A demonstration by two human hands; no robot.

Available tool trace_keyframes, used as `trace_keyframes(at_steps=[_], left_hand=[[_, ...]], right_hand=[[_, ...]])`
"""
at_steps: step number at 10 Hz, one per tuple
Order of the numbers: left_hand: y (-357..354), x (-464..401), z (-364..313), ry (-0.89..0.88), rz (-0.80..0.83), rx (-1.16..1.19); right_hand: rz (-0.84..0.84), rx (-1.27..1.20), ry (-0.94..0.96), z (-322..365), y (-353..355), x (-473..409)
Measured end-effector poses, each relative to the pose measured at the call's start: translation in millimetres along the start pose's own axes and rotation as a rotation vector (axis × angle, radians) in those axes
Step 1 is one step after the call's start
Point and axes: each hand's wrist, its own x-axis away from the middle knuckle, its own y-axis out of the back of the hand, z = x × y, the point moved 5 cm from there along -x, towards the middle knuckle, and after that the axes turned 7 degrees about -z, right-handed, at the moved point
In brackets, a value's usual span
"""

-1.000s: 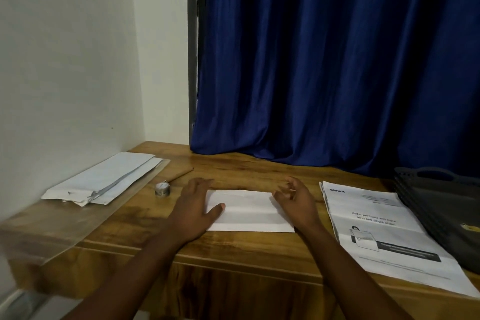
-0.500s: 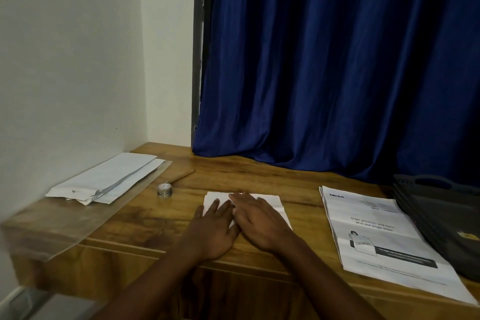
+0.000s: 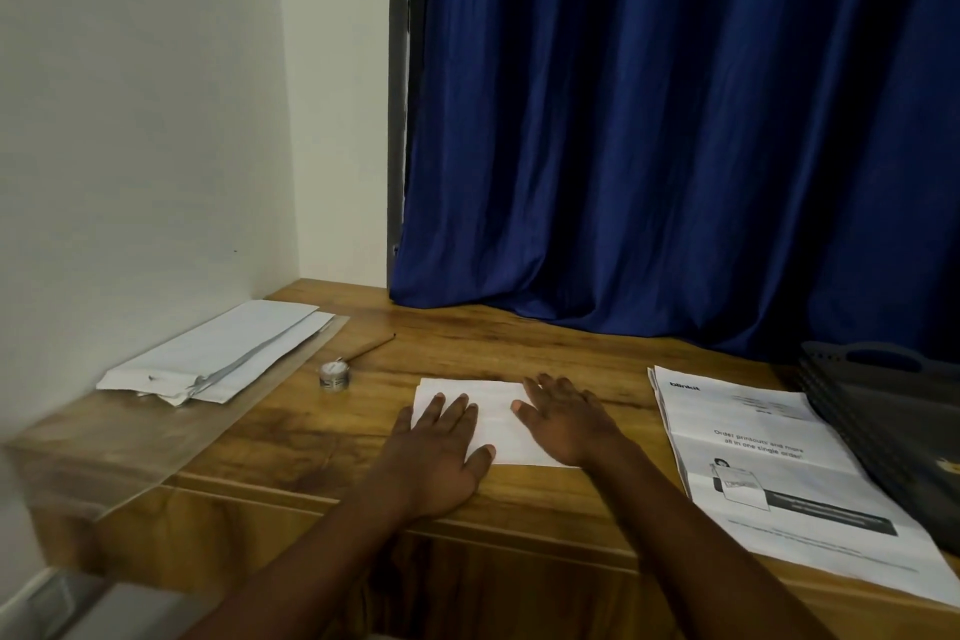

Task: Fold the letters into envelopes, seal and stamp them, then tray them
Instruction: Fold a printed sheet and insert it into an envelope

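A folded white letter [image 3: 498, 418] lies flat on the wooden desk [image 3: 519, 348] in front of me. My left hand [image 3: 439, 452] presses on its left part with straight fingers. My right hand [image 3: 569, 418] lies flat on its right part, fingers spread. A stack of white envelopes [image 3: 218, 353] sits at the left by the wall. Printed letter sheets [image 3: 769, 463] lie at the right. A dark grey tray [image 3: 893, 411] stands at the far right edge.
A small silver round tin [image 3: 334, 374] and a thin brown stick [image 3: 369, 352] lie left of the folded letter. A clear plastic sheet [image 3: 156, 437] lies under the envelopes and overhangs the desk's left front edge. A blue curtain [image 3: 675, 120] hangs behind the desk.
One second ago my hands sat at the letter's two ends. They came together at its middle, and now they have spread apart again, sliding flat over the paper.
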Motion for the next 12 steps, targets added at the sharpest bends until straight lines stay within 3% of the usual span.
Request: trace_keyframes(at_steps=[2,4,6,7,9,10,11,12], left_hand=[[12,-12,-7,0.022,-0.087,0.018],[9,-28,-20,-0.028,0.014,0.042],[7,-25,22,0.069,0.039,0.022],[10,-16,30,0.066,-0.037,0.108],[38,21,18,-0.165,-0.305,0.4],[39,31,13,-0.228,-0.341,0.406],[39,36,13,-0.217,-0.332,0.388],[30,40,16,-0.182,-0.197,0.331]], right_hand=[[-0.015,0.001,0.003,1,-2,-1],[-0.021,0.001,0.012,1,-1,1],[-0.024,-0.006,0.021,0,-2,-1],[-0.051,-0.056,0.007,-3,-4,-1],[-0.37,-0.408,0.009,-12,19,18],[-0.424,-0.342,0.121,-2,29,40],[-0.362,-0.297,0.246,15,30,63],[-0.198,-0.257,0.296,21,18,80]])
